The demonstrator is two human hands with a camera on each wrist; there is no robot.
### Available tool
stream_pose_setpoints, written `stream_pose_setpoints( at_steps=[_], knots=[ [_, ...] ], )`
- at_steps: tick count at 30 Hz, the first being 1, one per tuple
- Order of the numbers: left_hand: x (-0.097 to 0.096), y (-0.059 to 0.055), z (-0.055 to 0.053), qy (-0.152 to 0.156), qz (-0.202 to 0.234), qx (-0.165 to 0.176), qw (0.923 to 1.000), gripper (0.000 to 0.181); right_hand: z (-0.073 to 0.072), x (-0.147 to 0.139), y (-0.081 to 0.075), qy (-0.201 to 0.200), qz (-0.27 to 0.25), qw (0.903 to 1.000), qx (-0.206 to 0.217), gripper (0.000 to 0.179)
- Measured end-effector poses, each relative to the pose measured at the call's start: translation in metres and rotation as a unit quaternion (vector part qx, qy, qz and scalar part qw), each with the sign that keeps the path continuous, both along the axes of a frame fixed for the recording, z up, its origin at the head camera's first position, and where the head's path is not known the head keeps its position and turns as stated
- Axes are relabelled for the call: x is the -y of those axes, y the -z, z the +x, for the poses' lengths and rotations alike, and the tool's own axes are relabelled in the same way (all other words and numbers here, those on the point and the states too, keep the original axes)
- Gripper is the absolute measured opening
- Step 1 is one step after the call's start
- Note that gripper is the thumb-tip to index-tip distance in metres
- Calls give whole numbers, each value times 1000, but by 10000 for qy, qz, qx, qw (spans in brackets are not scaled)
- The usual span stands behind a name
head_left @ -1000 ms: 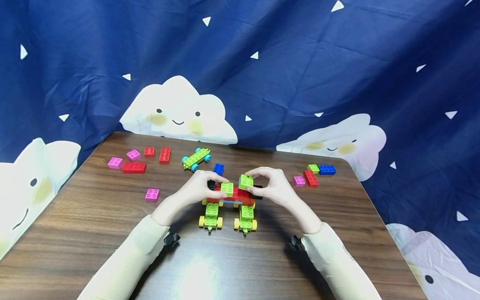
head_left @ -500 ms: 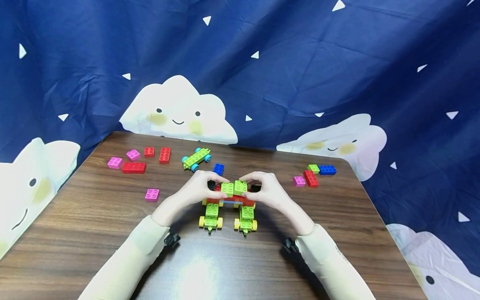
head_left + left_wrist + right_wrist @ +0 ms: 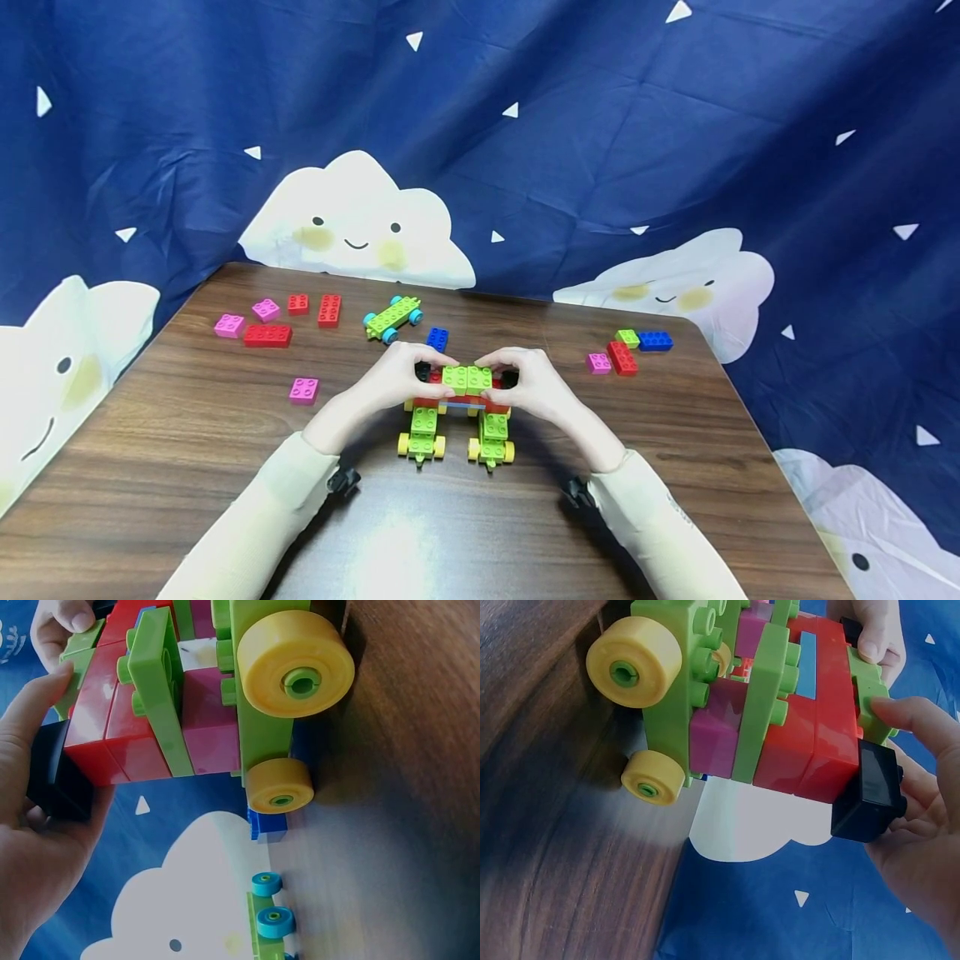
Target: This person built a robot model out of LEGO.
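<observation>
A toy-brick build stands mid-table: two green wheeled bases with yellow wheels, purple bricks above them, and red bricks bridging the top. Two light green bricks sit side by side on the red layer. My left hand pinches the left green brick between thumb and fingers; my right hand pinches the right green brick likewise. Beneath each palm is a black brick at the end of the red layer; the other black brick shows in the left wrist view.
A green car base with blue wheels and a blue brick lie behind the build. Several red and pink bricks are at the left. At the right are a red brick, a blue brick, and small pink and green ones.
My right hand has moved left and lowered its green brick onto the red layer, up against the left green brick. My left hand has stayed in place.
</observation>
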State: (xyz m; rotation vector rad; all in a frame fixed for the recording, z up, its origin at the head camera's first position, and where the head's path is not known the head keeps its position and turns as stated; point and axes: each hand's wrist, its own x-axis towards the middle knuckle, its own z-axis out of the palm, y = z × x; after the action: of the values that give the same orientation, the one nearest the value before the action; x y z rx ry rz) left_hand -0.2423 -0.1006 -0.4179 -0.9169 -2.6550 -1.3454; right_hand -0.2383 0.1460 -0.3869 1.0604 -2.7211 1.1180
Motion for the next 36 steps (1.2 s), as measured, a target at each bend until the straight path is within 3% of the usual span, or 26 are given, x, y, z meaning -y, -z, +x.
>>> stream_pose_setpoints(
  at_steps=[6,19,36],
  knots=[
    [0,0,0,-25,18,-4,10000,37,0,0,1,61,97,9999,105,36],
    [-1,0,1,-97,2,45,9999,38,-3,3,-3,-46,516,9983,-263,36],
    [-1,-1,2,-100,23,-56,9999,36,-3,5,-5,-63,581,9983,-56,37]
  ],
)
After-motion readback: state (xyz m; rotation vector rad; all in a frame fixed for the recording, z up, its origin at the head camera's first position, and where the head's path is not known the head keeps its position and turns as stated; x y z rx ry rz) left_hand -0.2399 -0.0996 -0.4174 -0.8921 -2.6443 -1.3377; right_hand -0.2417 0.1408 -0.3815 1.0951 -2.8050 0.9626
